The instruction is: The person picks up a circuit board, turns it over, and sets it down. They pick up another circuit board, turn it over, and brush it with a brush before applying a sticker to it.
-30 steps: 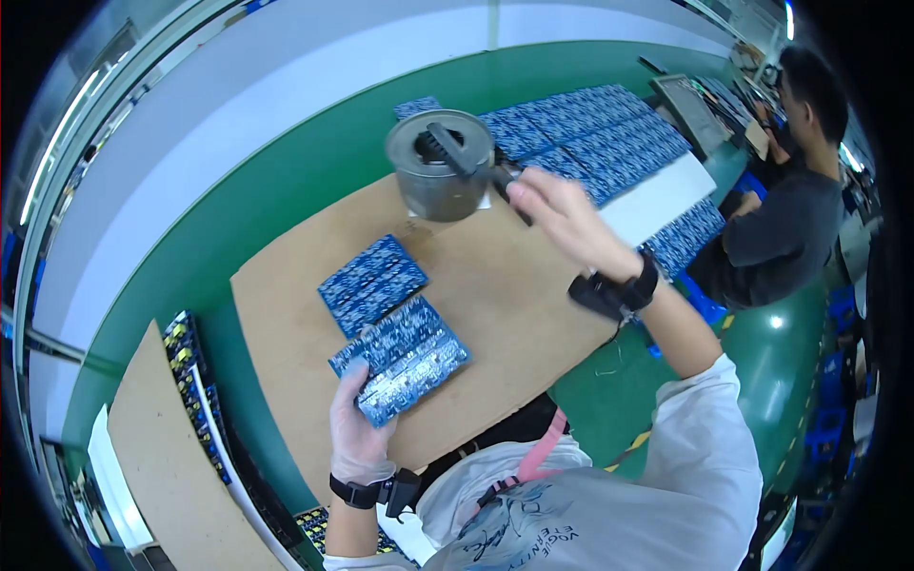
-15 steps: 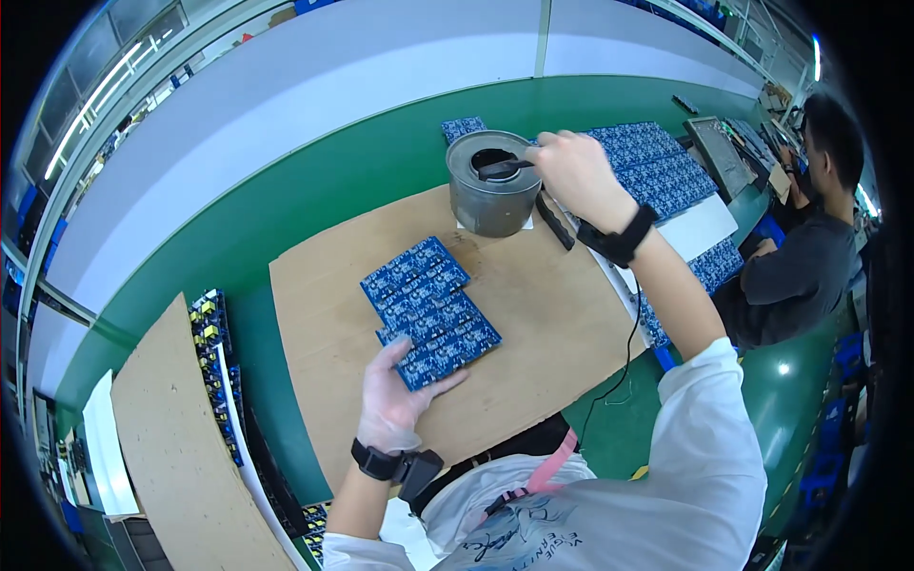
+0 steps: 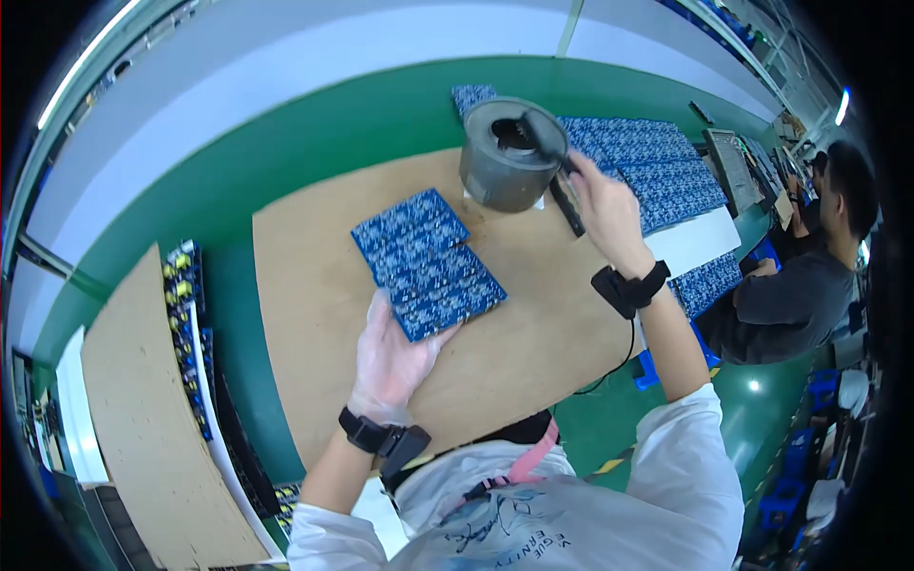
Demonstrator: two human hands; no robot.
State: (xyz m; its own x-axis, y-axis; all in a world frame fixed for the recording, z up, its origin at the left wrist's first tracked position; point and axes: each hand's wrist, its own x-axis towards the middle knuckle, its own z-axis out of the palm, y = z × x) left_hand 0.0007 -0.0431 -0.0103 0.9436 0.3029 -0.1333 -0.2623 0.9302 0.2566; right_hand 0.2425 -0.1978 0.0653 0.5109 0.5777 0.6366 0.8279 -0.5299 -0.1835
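My left hand (image 3: pixel 392 366), in a thin translucent glove, grips the near edge of blue circuit boards (image 3: pixel 447 297); the thumb lies at their left side. Two panels seem to overlap there, one offset beyond the other, over the brown cardboard sheet (image 3: pixel 319 314). My right hand (image 3: pixel 611 217) is closed around the handle of a black brush (image 3: pixel 545 133). The brush's dark head is over the top of a round grey metal can (image 3: pixel 505 183), beside its round opening. What is inside the can looks dark and cannot be made out.
A black strip-like tool (image 3: pixel 566 206) lies right of the can. Rows of blue boards (image 3: pixel 666 181) cover the right of the green table, with a white sheet (image 3: pixel 695 235) among them. Populated boards (image 3: pixel 187 324) stand at left. A person (image 3: pixel 800 295) sits at far right.
My right hand has lowered and moved right, and the brush has come out of the can's opening to its right side. The left hand still holds the boards. The whole view has shifted.
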